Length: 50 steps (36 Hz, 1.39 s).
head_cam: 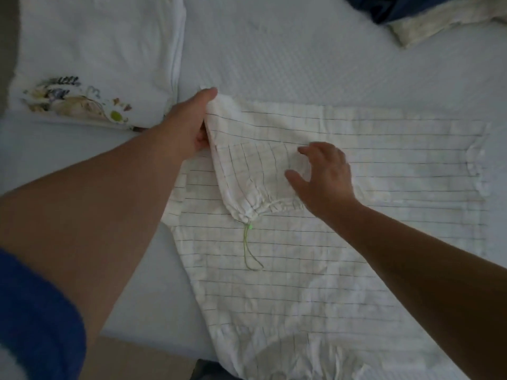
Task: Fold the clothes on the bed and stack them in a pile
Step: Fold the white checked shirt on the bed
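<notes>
1. Two bare hands are seen over a white checked shirt [343, 242] spread flat on the bed [301, 50], filling the view from centre toward 4 o'clock.
2. Left hand [189, 124]: the shirt's shoulder edge is pinched between thumb and curled fingers, just at 10 o'clock of the centre.
3. A sleeve [252, 176] is folded inward across the shirt body; its gathered cuff lies at centre, with a green drawstring [248, 248] trailing toward 6 o'clock.
4. Right hand [326, 176]: fingers spread and relaxed, held over or resting on the sleeve fold; contact cannot be told. Nothing is gripped.
5. One folded white garment [96, 50] with a floral print is noted at 10 o'clock, just beside the left hand.
6. Dark blue fabric [397, 6] and a cream cloth [439, 20] are noted at 1 o'clock.
</notes>
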{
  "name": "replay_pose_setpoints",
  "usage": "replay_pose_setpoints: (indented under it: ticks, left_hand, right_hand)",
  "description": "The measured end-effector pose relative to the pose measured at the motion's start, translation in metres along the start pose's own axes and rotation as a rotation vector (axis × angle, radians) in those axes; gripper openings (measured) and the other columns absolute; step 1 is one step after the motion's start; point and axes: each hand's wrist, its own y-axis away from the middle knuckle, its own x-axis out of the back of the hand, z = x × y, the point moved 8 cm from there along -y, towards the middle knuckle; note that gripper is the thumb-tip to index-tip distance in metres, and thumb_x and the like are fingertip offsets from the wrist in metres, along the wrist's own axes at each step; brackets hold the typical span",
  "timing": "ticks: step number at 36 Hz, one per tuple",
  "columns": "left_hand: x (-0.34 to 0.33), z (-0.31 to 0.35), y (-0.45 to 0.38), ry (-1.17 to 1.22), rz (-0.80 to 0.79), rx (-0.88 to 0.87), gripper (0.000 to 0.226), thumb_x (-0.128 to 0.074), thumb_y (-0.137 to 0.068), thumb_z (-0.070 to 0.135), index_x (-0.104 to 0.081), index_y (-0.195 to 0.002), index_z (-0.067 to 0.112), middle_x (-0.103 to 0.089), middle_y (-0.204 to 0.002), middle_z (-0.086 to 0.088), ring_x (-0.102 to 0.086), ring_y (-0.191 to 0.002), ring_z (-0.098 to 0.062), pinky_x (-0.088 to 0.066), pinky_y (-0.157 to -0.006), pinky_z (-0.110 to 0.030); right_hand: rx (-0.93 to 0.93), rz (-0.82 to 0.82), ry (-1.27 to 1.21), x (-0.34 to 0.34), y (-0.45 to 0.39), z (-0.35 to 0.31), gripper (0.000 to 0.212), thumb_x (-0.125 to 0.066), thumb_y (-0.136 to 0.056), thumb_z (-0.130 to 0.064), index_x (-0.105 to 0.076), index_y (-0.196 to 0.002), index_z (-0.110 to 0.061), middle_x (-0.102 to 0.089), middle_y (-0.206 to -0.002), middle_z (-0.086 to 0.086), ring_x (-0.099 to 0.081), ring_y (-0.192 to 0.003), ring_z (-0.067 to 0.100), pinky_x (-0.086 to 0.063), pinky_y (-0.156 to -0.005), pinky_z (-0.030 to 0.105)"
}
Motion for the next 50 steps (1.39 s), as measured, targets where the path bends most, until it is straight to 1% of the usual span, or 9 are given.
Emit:
replay_pose_setpoints:
  ticks: [8,14,18,24,28,36,41,47,50]
  left_hand:
    - [0.005,-0.004,-0.024,0.102,0.015,0.041,0.018,-0.053,-0.092,0.025,-0.063,-0.101,0.013,-0.069,-0.086,-0.003,-0.067,-0.072,-0.016,-0.054,-0.052,-0.027]
    - [0.005,0.011,-0.024,0.350,-0.029,-0.123,0.015,-0.055,-0.087,0.008,-0.069,-0.083,0.013,-0.073,-0.079,-0.006,-0.069,-0.071,-0.019,-0.058,-0.069,-0.032]
    - [0.015,-0.002,-0.024,0.433,-0.012,-0.041,0.005,-0.061,-0.084,0.004,-0.065,-0.083,0.008,-0.068,-0.078,-0.007,-0.065,-0.069,-0.018,-0.056,-0.062,-0.027]
    - [0.035,0.003,-0.027,0.136,0.116,-0.190,0.018,-0.061,-0.077,-0.001,-0.069,-0.083,0.014,-0.066,-0.085,-0.009,-0.061,-0.075,-0.021,-0.050,-0.063,-0.027]
    - [0.043,0.014,-0.022,-0.105,0.279,-0.331,0.023,-0.063,-0.077,0.010,-0.065,-0.096,0.023,-0.060,-0.087,0.010,-0.063,-0.093,-0.018,-0.054,-0.085,-0.038]
    - [0.035,-0.001,-0.015,-0.067,0.104,-0.218,0.019,-0.072,-0.075,0.018,-0.064,-0.091,0.013,-0.070,-0.092,-0.008,-0.070,-0.080,-0.020,-0.059,-0.069,-0.034]
    - [0.047,0.000,-0.003,-0.114,0.196,-0.337,0.015,-0.068,-0.079,0.014,-0.057,-0.077,0.024,-0.066,-0.082,0.001,-0.066,-0.064,-0.011,-0.050,-0.050,-0.020]
    - [0.040,-0.034,0.014,-0.075,0.152,-0.187,0.044,-0.071,-0.061,0.032,-0.060,-0.096,0.008,-0.069,-0.099,-0.012,-0.069,-0.084,-0.025,-0.058,-0.075,-0.043]
    - [0.042,-0.055,0.027,-0.244,0.237,-0.143,0.055,-0.072,-0.067,0.033,-0.052,-0.114,0.013,-0.063,-0.097,0.001,-0.064,-0.089,-0.021,-0.053,-0.074,-0.032]
  right_hand:
    - [0.183,-0.202,0.292,-0.053,-0.012,-0.007,0.065,-0.047,-0.089,-0.041,-0.018,-0.147,-0.035,0.000,-0.159,0.001,0.007,-0.145,0.019,0.005,-0.111,0.034]
    - [0.211,-0.244,0.327,-0.051,-0.007,-0.003,0.072,-0.052,-0.087,-0.040,-0.014,-0.148,-0.036,0.004,-0.159,0.001,0.010,-0.144,0.017,0.008,-0.110,0.032]
    - [0.212,-0.268,0.344,-0.050,-0.009,-0.005,0.075,-0.056,-0.086,-0.037,-0.014,-0.148,-0.036,0.004,-0.158,0.001,0.010,-0.144,0.018,0.007,-0.109,0.033]
    - [0.195,-0.252,0.287,-0.046,-0.002,-0.011,0.074,-0.058,-0.082,-0.046,-0.024,-0.146,-0.034,-0.001,-0.158,0.001,0.009,-0.144,0.016,0.008,-0.110,0.033]
    - [0.230,-0.269,0.344,-0.050,0.012,-0.020,0.089,-0.046,-0.072,-0.071,-0.018,-0.147,-0.034,0.000,-0.158,0.002,0.017,-0.140,0.011,0.013,-0.112,0.037]
    - [0.316,-0.258,0.427,-0.062,0.021,-0.033,0.060,-0.063,-0.082,-0.044,-0.045,-0.138,-0.030,-0.033,-0.149,0.008,-0.020,-0.141,0.028,-0.007,-0.112,0.042]
    - [0.338,-0.062,0.283,-0.040,0.026,-0.044,0.029,-0.058,-0.087,-0.029,-0.067,-0.114,-0.026,-0.055,-0.132,0.010,-0.043,-0.129,0.032,-0.026,-0.105,0.050]
    - [0.319,-0.142,0.252,-0.039,0.050,-0.040,0.056,-0.065,-0.081,-0.032,-0.050,-0.134,-0.022,-0.043,-0.143,0.009,-0.028,-0.138,0.028,-0.015,-0.110,0.050]
    - [0.205,-0.074,0.130,-0.025,0.063,-0.027,0.062,-0.063,-0.079,-0.032,-0.046,-0.136,-0.015,-0.041,-0.144,0.010,-0.026,-0.138,0.027,-0.018,-0.110,0.048]
